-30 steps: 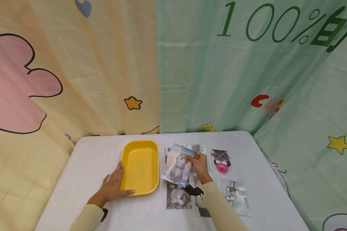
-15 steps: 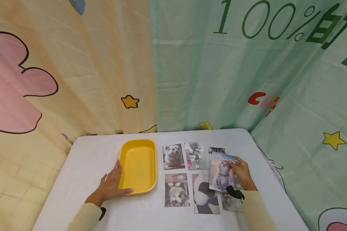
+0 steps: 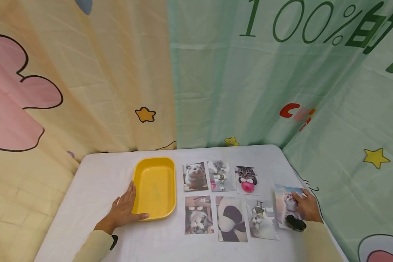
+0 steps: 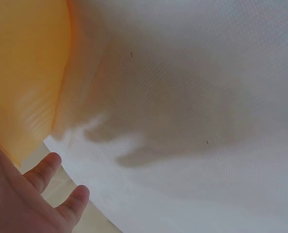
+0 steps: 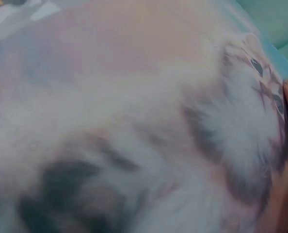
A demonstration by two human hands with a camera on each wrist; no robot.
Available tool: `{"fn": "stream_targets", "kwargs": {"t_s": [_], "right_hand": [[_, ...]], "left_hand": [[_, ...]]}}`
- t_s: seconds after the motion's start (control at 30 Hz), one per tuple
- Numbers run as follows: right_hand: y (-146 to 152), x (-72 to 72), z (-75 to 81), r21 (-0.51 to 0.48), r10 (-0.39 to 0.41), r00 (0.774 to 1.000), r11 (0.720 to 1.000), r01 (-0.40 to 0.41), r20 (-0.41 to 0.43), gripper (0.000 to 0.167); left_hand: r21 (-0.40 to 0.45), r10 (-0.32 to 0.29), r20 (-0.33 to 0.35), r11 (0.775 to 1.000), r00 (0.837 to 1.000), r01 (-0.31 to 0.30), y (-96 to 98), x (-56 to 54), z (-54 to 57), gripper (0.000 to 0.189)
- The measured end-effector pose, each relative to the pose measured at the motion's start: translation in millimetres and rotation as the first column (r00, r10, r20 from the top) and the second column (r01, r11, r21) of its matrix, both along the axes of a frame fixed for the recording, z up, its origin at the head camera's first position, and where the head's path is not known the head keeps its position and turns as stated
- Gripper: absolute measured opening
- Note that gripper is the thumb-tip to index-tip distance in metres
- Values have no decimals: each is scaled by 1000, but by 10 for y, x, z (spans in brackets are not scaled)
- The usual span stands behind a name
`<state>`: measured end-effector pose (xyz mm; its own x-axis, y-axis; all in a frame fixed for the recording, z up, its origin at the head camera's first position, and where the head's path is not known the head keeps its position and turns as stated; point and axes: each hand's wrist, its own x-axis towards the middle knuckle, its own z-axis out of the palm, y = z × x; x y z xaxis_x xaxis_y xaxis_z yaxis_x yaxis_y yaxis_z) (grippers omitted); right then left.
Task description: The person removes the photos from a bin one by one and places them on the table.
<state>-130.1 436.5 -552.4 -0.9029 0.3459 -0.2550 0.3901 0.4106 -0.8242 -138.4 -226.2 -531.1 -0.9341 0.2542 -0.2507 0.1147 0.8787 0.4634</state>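
Observation:
At the table's right side my right hand (image 3: 309, 206) pinches a kitten photo card (image 3: 286, 203) by its right edge, thumb on the picture side. The striped kitten on that card (image 5: 149, 145) fills the right wrist view, a fingertip at its edge. My left hand (image 3: 121, 211) lies with straight, spread fingers against the left wall of a yellow tray (image 3: 175, 189). In the left wrist view, fingers (image 4: 75, 204) extend beside the tray's outer wall (image 4: 27, 68). The tray holds nothing.
Several photo cards lie flat in two rows right of the tray: a hamster card (image 3: 195, 177), a pink-ball cat card (image 3: 246, 180), a panda-like card (image 3: 231, 220) and others. A printed curtain (image 3: 216, 91) stands behind the white table (image 3: 163, 240).
My right hand has carried the kitten card rightward, from over the left cards past the row's right end. The cards it covered are now visible. My left hand stays at the tray.

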Motion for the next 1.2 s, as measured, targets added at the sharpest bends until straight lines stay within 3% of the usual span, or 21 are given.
{"fn": "stream_targets", "kwargs": {"t_s": [0.07,0.17,0.23,0.4,0.67,0.77,0.87,0.97,1.1,1.2], "right_hand": [[87,44,-43,3,24,1000,1000,-24,11,47],[185,90,-107,-70,62,997,996,-59,44,24],[194,114,-150,-61,38,998,998,-35,51,24],[104,148,-231,101,-74,997,992,72,13,55],[-7,134,-247,63,-256,966,964,258,-37,54],[-111,88,-244,124,-280,952,947,295,-126,49],[-281,23,-213,203,-245,947,936,287,-210,44],[-510,-45,-152,261,-163,954,938,229,-250,42],[-851,-146,-62,300,-18,966,949,97,-256,43],[-1087,-214,-15,339,86,964,941,4,-251,45]], "left_hand": [[0,-3,-3,1000,1000,3,-10,3,-3,130],[-6,-1,-1,1000,1000,0,-21,3,-12,130],[-3,3,-1,1000,1000,-3,-24,2,-17,130],[14,6,7,1000,1000,-6,-17,-2,-30,130],[16,16,-5,1000,1000,-16,32,17,-25,131],[8,18,-19,1000,1000,-18,41,10,-19,131],[7,24,-31,1000,999,-24,45,0,-17,130],[18,28,-22,999,999,-27,50,2,-20,130],[40,24,-21,999,999,-24,58,13,-23,131],[56,28,-49,998,998,-25,65,17,-35,129]]}}
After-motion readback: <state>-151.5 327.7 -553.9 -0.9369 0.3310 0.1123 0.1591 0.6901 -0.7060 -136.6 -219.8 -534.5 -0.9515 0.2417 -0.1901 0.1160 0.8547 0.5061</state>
